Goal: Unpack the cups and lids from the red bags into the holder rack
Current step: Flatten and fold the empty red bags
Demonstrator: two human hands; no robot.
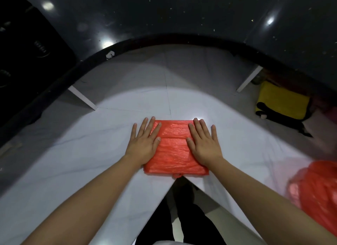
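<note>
Both flat hands, left hand (144, 143) and right hand (204, 144), fingers straight and gripping nothing, are pressing the folded red bag (175, 149), so keep pushing evenly.

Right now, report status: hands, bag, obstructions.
Left hand, right hand pressing flat on folded red plastic bag. Second red bag at right. No cups visible.

No text, label, brand, number or sign can be read anywhere in the head view. Pale marks are seen on the black appliance (27, 49) at the upper left, but they are too blurred to be made out as letters or figures. No print is shown on the folded red bag (175, 148).
</note>
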